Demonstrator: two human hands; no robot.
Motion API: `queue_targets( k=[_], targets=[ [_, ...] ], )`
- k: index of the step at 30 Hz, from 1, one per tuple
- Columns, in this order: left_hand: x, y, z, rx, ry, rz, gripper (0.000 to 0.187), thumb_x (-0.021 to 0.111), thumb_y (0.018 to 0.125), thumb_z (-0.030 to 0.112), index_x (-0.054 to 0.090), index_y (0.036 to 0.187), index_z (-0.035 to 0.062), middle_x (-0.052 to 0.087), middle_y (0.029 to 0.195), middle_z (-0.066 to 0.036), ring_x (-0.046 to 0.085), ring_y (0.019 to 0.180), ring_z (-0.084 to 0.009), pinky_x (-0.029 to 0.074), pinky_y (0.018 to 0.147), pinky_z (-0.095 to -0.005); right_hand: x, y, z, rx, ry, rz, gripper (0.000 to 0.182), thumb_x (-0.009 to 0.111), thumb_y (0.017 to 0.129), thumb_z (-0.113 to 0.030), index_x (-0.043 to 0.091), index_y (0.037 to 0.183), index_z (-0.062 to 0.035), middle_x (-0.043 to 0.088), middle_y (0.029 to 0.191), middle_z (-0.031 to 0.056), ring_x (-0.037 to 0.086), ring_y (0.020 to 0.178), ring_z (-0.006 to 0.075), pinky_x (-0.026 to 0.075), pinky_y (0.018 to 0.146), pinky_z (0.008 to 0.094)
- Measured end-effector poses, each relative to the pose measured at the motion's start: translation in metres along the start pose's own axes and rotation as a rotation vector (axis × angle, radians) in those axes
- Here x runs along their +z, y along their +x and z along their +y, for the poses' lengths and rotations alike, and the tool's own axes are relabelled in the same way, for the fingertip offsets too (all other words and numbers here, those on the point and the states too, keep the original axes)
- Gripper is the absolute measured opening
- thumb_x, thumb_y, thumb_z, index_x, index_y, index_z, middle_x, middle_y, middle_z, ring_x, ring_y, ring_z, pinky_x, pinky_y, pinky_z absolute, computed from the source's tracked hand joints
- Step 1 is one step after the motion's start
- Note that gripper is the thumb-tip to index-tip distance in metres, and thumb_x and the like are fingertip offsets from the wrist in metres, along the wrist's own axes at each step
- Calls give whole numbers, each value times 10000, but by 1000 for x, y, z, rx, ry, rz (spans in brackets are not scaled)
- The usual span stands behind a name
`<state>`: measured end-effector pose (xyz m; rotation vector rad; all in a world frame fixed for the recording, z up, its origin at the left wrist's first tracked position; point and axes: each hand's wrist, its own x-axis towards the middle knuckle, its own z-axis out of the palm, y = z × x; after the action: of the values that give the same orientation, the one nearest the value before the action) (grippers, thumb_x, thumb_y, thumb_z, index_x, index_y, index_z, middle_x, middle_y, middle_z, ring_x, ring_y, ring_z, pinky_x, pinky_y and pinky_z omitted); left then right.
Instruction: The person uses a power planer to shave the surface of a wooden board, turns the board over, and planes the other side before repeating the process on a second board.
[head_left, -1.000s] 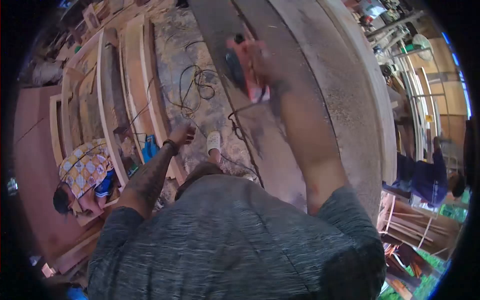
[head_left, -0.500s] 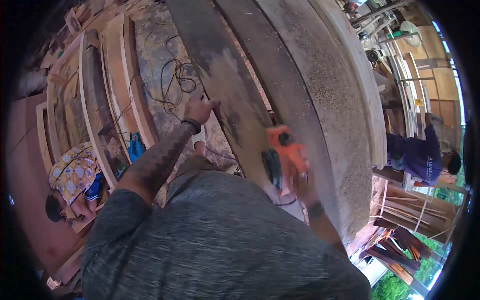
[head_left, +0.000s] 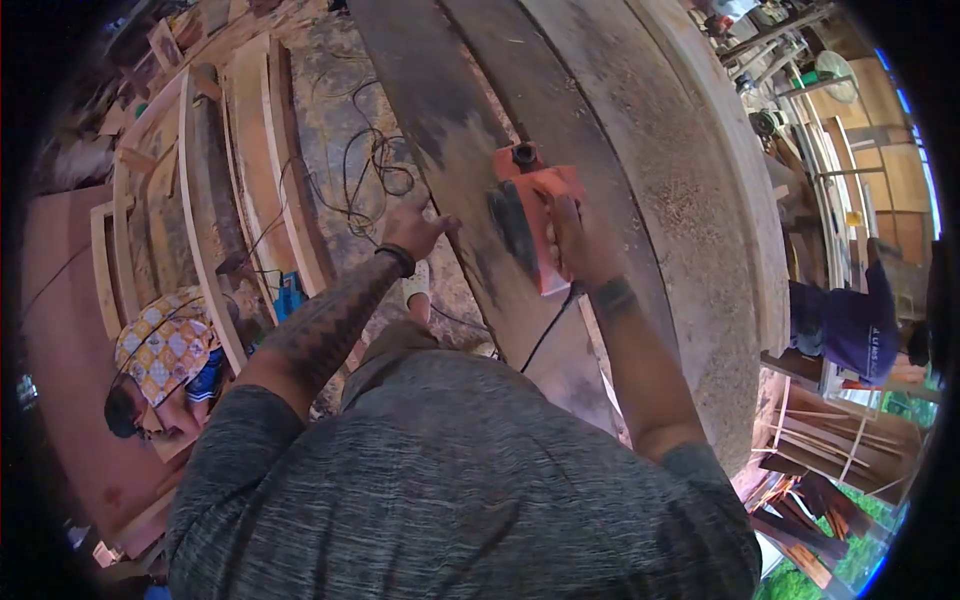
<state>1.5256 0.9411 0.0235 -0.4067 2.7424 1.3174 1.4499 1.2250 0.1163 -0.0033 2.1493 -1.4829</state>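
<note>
In the head view, my right hand (head_left: pixel 590 245), toward 2 o'clock from the middle, is wrapped around the handle of the orange power planer (head_left: pixel 552 185). The planer is at about 1 o'clock, over the dark plank (head_left: pixel 415 75), its black side turned toward 9 o'clock. I cannot tell whether its sole sits flat on the wood. From its near end the power cord (head_left: pixel 548 337) trails down toward 7 o'clock.

My left hand (head_left: pixel 412 226) is between 10 and 11 o'clock, at the plank's left edge, thumb out toward the wood and fingers loosely bent. I cannot tell whether it is pinching that edge or just beside it.

A coiled cable (head_left: pixel 372 180) lies on the floor beyond that hand, near 11 o'clock. At 2 o'clock, shavings are scattered over a wide slab (head_left: pixel 690 190). A blue tool (head_left: pixel 288 297) rests at 9 o'clock. Further out that way, a person in patterned cloth (head_left: pixel 162 345) bends low; at 3 o'clock there's another in a dark blue shirt (head_left: pixel 860 335).
</note>
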Motion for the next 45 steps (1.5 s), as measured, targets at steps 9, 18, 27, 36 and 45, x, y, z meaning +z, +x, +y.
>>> queue_targets(
  k=[9, 18, 27, 36, 45],
  targets=[
    [9, 20, -51, -148, -234, -142, 574, 731, 925, 355, 633, 1403, 52, 689, 1318, -234, 671, 1219, -364, 504, 1030, -425, 34, 84, -57, -139, 42, -93, 591, 495, 1004, -695, 632, 1044, -122, 524, 696, -42, 505, 527, 85, 403, 454, 288],
    [-14, 20, -45, -114, -134, -211, 543, 696, 947, 449, 693, 1316, 51, 735, 1224, -214, 701, 1170, -339, 517, 1000, -413, 75, 213, -104, -185, 66, -87, 519, 511, 1034, -598, 675, 1115, -112, 579, 748, 8, 562, 591, 113, 467, 512, 326],
    [-52, 47, -108, 363, 502, 113, 489, 561, 1012, 503, 723, 1219, 90, 726, 1171, -211, 687, 1124, -373, 517, 960, -492, 120, 336, -153, -251, 83, -70, 430, 592, 959, -546, 656, 992, -122, 554, 694, 21, 548, 586, 148, 458, 516, 369],
    [-24, -36, -260, -319, 337, -288, 595, 477, 1029, 565, 744, 1174, 54, 700, 1219, -260, 641, 1185, -431, 487, 1007, -523, 27, 38, 19, -505, -293, -109, 420, 469, 1106, -336, 543, 1387, -31, 648, 1067, 104, 620, 1005, 202, 503, 851, 379],
    [35, -63, -285, -309, 473, -864, 613, 500, 995, 598, 775, 1158, 75, 728, 1188, -227, 666, 1182, -378, 482, 1050, -483, 30, -99, 32, -43, -99, -257, 629, 455, 1102, -368, 337, 1609, -15, 587, 749, 6, 549, 662, 86, 474, 594, 288]
  ],
)
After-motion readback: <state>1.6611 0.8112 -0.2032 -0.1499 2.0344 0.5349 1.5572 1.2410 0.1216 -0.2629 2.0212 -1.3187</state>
